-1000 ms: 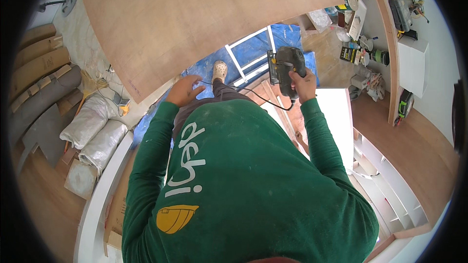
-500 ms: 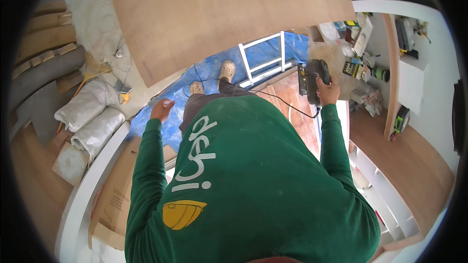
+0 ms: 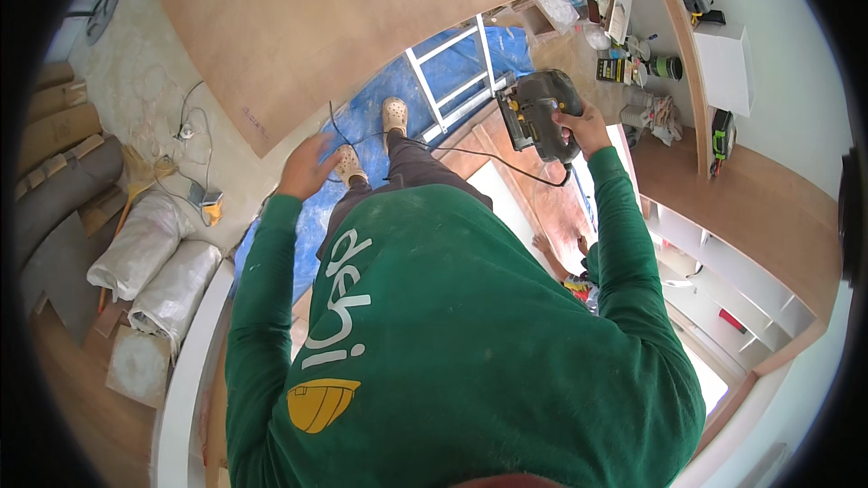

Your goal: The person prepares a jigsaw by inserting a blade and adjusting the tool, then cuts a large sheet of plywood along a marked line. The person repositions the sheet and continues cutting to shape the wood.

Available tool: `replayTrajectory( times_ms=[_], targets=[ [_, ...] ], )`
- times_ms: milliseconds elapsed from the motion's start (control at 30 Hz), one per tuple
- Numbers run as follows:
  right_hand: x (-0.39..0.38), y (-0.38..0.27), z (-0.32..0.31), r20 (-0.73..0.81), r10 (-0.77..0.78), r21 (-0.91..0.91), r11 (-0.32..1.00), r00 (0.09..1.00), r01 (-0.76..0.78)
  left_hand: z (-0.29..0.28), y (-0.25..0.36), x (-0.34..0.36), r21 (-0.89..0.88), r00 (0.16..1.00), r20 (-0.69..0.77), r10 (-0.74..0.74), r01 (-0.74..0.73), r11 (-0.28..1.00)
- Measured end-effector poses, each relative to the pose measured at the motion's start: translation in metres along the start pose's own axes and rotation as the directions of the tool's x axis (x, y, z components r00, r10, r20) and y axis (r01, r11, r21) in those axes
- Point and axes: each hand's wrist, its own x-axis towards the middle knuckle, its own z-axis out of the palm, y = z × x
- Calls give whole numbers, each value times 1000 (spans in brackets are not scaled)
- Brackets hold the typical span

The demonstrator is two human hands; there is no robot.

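Power tool (image 3: 542, 101) with a bulky black body, a few small yellow parts and a flat plate along its left side is held up right of centre, between the white ladder-like frame (image 3: 425, 90) on its left and the shelves (image 3: 723, 258) to the near right. Its black cord (image 3: 506, 164) leaves the near end and curves away left past the wearer's legs. The right hand (image 3: 583, 126) comes at the tool from the right, fingers curled closely around the body with the thumb laid along the visible side. The left hand (image 3: 306, 167) is near the left corner of the large brown board (image 3: 380, 18), over the blue sheet (image 3: 371, 95); its fingers are blurred but look loosely spread, with nothing visible in them, and whether they touch the far stretch of cord I cannot tell. Another person's arm (image 3: 550, 255) shows nearer, below the tool.
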Motion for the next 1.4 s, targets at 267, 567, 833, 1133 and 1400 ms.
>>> replayTrajectory(
  times_ms=[267,567,833,1133,1400],
  targets=[
    [-29,-14,21,47,-117,80,990,992,113,64,264,141,49,691,-1,723,-722,690],
    [-16,-22,6,69,-202,66,978,977,198,121,334,239,182,493,535,686,-860,476],
    [6,-24,-36,61,-243,-91,965,968,247,142,345,263,372,344,452,823,-911,177],
    [42,-27,-60,139,-12,-360,931,990,62,163,331,280,324,403,339,850,-898,297],
    [18,-38,-75,147,-90,-106,989,985,106,149,368,300,100,440,490,753,-886,452]
  ],
)
